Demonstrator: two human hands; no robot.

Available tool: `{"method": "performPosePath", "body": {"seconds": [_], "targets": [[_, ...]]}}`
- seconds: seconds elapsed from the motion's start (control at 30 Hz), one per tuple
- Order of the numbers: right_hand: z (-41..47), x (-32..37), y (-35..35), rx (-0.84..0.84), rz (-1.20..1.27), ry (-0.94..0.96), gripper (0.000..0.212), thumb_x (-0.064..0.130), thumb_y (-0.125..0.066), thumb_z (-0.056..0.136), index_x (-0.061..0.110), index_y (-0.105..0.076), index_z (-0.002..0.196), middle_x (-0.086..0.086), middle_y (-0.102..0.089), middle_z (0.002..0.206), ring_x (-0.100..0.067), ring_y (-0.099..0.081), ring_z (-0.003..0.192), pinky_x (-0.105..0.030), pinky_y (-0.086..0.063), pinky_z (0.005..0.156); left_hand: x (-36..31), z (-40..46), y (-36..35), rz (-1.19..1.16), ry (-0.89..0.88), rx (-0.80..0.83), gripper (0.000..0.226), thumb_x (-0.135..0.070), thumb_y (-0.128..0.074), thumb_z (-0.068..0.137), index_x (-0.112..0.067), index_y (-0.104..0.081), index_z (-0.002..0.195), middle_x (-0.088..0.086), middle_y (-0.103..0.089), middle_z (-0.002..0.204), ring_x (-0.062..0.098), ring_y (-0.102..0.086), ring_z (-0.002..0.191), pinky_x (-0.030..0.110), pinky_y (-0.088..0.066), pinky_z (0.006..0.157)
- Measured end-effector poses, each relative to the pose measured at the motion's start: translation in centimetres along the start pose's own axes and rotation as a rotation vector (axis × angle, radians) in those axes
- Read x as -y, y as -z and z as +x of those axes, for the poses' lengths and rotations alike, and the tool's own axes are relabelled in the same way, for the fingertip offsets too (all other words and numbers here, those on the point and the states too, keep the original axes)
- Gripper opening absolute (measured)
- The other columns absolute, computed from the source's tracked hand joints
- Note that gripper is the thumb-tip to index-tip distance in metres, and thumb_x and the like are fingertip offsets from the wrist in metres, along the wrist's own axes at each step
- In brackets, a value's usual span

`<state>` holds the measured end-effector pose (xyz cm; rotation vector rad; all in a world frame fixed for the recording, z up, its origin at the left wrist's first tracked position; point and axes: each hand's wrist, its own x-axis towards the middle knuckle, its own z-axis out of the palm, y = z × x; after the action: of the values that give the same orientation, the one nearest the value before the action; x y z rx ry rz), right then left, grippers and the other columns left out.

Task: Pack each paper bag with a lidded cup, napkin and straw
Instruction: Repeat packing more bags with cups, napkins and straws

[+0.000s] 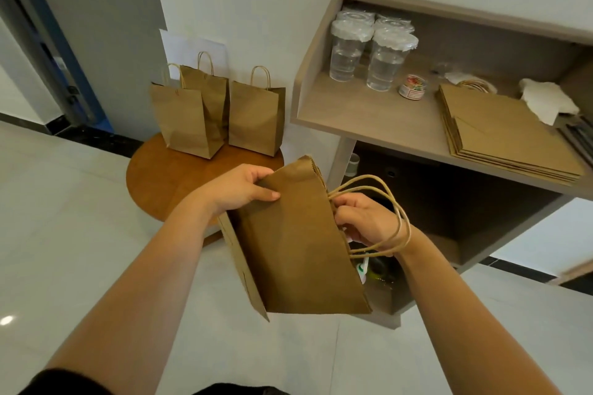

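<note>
Brown paper bag [298,234] was held in the air w/ both hands, tilted, mouth toward the right. Left hand [239,187] gripped the bag's top corner, thumb on the front panel. Right hand [365,221] was at the mouth, fingers curled on the rim, twine handles [390,199] looped over the wrist. Three upright bags [218,112] stood on round wooden table [154,183]. Lidded cups [369,51], flat bag stack [500,135] and napkins [545,99] sat on shelf [369,115].
</note>
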<state>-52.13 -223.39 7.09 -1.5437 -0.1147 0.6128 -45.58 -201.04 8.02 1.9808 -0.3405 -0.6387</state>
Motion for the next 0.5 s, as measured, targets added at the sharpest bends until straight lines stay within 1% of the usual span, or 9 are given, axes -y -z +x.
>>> {"method": "performPosePath", "body": {"seconds": [0.1, 0.17, 0.23, 0.3, 0.33, 0.4, 0.43, 0.47, 0.5], "targets": [[0.0, -1.0, 0.4, 0.021, -0.027, 0.042, 0.029, 0.014, -0.058, 0.075, 0.01, -0.062, 0.103, -0.018, -0.06, 0.085, -0.017, -0.062, 0.061, -0.022, -0.053, 0.056, 0.2, 0.4, -0.5, -0.01, 0.014, -0.017, 0.018, -0.022, -0.059, 0.091, -0.025, -0.066, 0.107, -0.007, -0.067, 0.108, 0.014, -0.061, 0.103, 0.033, -0.043, 0.095], [-0.1, -1.8, 0.8, 0.064, -0.14, 0.049, 0.032, 0.02, -0.061, 0.08, 0.016, -0.062, 0.112, -0.023, -0.062, 0.098, -0.031, -0.063, 0.074, -0.032, -0.055, 0.069, 0.3, 0.6, -0.6, -0.009, 0.021, -0.011, 0.017, -0.021, -0.059, 0.091, -0.025, -0.065, 0.106, -0.008, -0.067, 0.108, 0.014, -0.061, 0.103, 0.034, -0.042, 0.096], [-0.3, -2.2, 0.8, 0.058, -0.296, 0.044, 0.03, 0.025, -0.06, 0.083, 0.017, -0.062, 0.111, -0.013, -0.067, 0.102, -0.031, -0.066, 0.087, -0.039, -0.054, 0.08, 0.5, 1.0, -1.0, 0.017, 0.037, -0.006, 0.015, -0.021, -0.058, 0.091, -0.028, -0.064, 0.103, -0.009, -0.065, 0.107, 0.014, -0.06, 0.103, 0.035, -0.042, 0.097], [-0.1, -2.1, 0.5, -0.01, -0.397, 0.071, 0.022, 0.026, -0.058, 0.085, 0.015, -0.064, 0.103, -0.008, -0.069, 0.096, -0.025, -0.068, 0.088, -0.038, -0.055, 0.083, 0.6, 1.6, -1.8, 0.064, 0.036, -0.067, 0.016, -0.022, -0.059, 0.091, -0.03, -0.061, 0.105, -0.01, -0.061, 0.112, 0.016, -0.057, 0.11, 0.037, -0.042, 0.099], [0.0, -2.0, 0.3, -0.07, -0.412, 0.092, 0.018, 0.022, -0.056, 0.089, 0.01, -0.065, 0.099, -0.008, -0.069, 0.093, -0.022, -0.068, 0.085, -0.036, -0.055, 0.082, 0.6, 1.9, -2.4, 0.093, 0.032, -0.148, 0.023, -0.024, -0.061, 0.09, -0.029, -0.058, 0.112, -0.008, -0.057, 0.12, 0.019, -0.053, 0.117, 0.037, -0.042, 0.099], [0.3, -1.6, -0.2, -0.237, -0.372, 0.123, 0.014, 0.012, -0.052, 0.094, 0.005, -0.064, 0.092, -0.008, -0.068, 0.084, -0.013, -0.067, 0.075, -0.027, -0.056, 0.075, 0.5, 1.9, -4.1, 0.108, 0.045, -0.314, 0.059, -0.036, -0.064, 0.085, -0.026, -0.04, 0.137, -0.002, -0.041, 0.142, 0.023, -0.041, 0.131, 0.041, -0.039, 0.102], [0.5, -1.4, -0.5, -0.318, -0.353, 0.148, 0.015, 0.01, -0.052, 0.093, 0.007, -0.064, 0.086, -0.006, -0.068, 0.079, -0.009, -0.066, 0.07, -0.023, -0.055, 0.071, 0.2, 1.7, -5.0, 0.054, 0.059, -0.309, 0.075, -0.046, -0.064, 0.082, -0.025, -0.03, 0.145, -0.001, -0.035, 0.148, 0.023, -0.038, 0.133, 0.043, -0.039, 0.103], [0.8, -1.3, -0.7, -0.374, -0.351, 0.181, 0.016, 0.009, -0.053, 0.093, 0.01, -0.064, 0.081, -0.004, -0.067, 0.076, -0.008, -0.065, 0.068, -0.021, -0.053, 0.068, -0.2, 1.4, -5.9, -0.026, 0.064, -0.236, 0.084, -0.056, -0.062, 0.077, -0.025, -0.027, 0.146, -0.001, -0.036, 0.147, 0.022, -0.041, 0.131, 0.042, -0.04, 0.102], [1.2, -1.2, -0.9, -0.393, -0.363, 0.212, 0.015, 0.009, -0.054, 0.092, 0.01, -0.063, 0.08, -0.006, -0.066, 0.077, -0.01, -0.065, 0.07, -0.022, -0.053, 0.069, -0.6, 1.1, -6.9, -0.109, 0.056, -0.135, 0.086, -0.061, -0.06, 0.073, -0.024, -0.03, 0.144, -0.001, -0.043, 0.142, 0.02, -0.046, 0.126, 0.039, -0.042, 0.099]]}}
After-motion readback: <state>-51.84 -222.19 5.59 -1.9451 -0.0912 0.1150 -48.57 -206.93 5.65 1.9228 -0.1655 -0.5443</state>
